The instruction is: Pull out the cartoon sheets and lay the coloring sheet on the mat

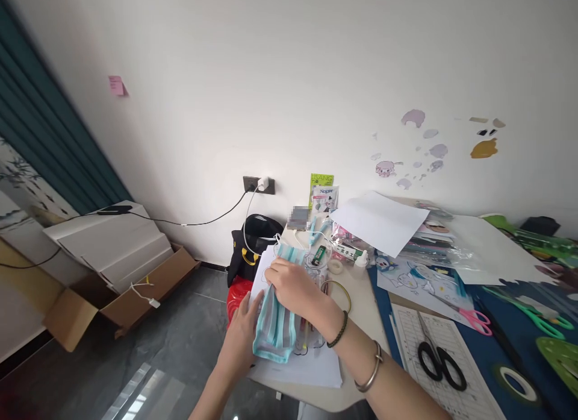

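Right-hand grip (293,285) curled nearly closed on the upper half of a striped pouch (273,340); fingertips hidden, so cannot tell exactly what they pinch. Left hand (244,328) loosely extended along the pouch's left edge, hold unclear. Pouch lies between and under both, over white paper (311,373) at the near end of the desk (361,323). Opened cardboard box (153,299) on the floor (189,329), white panels (130,251) inside. Black bag (240,257) beside the desk; contents too dark to tell.
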Motion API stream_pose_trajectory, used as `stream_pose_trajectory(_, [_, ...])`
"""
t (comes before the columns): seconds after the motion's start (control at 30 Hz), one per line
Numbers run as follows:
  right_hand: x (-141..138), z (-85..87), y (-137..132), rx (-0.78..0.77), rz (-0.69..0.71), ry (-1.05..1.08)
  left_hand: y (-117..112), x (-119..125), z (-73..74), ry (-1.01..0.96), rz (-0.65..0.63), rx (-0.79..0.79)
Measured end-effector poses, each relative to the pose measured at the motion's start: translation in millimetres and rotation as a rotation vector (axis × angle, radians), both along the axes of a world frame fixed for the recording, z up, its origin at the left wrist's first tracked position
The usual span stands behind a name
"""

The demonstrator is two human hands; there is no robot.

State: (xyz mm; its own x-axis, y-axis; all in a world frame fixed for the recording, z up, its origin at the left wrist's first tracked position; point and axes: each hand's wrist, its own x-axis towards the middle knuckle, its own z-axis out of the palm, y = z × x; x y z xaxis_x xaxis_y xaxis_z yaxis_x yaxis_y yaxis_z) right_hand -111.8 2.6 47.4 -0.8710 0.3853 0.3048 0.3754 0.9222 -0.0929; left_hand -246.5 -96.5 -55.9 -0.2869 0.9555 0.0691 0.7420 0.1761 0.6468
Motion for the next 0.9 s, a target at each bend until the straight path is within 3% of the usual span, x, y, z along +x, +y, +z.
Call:
stream_pose_trajectory(0.07, [-2.0,-3.2,-1.6,-0.022,-0.008,0.001,0.2,-5.3,2.5,-0.227,0.089,0.010])
stream_pose_trajectory(0.27, [-7.9,0.5,-13.0,-0.087,-0.083,0.082,-3.4,-24.3,3.4,-0.631,0.234,-0.016])
stream_pose_trajectory(0.4, [23.9,9.4,-50.6,-0.122,-0.179,0.219,3.4,-49.2,-5.6,-0.713,0.346,-0.013])
stream_pose_trajectory(0.5, [65.1,-4.8,-85.2,-0.418,-0.204,0.551,14.6,-58.0,-6.5,-0.838,0.280,-0.176])
stream_pose_trajectory(0.63, [107.0,-53.7,-109.3,-0.918,-0.586,0.654,27.1,-47.3,3.9,-0.975,0.162,-0.260])
stream_pose_trajectory(0.7, [114.2,-72.8,-111.3,-1.113,-0.676,0.708,29.5,-39.2,11.6,-0.999,0.144,-0.281])
stream_pose_trajectory(0.77, [114.1,-79.7,-110.1,-1.311,-0.711,0.893,29.9,-32.9,19.3,-1.002,0.149,-0.291])
stream_pose_trajectory(0.9, [111.6,-69.5,-101.5,-1.560,-0.735,1.221,27.7,-26.0,33.4,-0.953,0.148,-0.243])
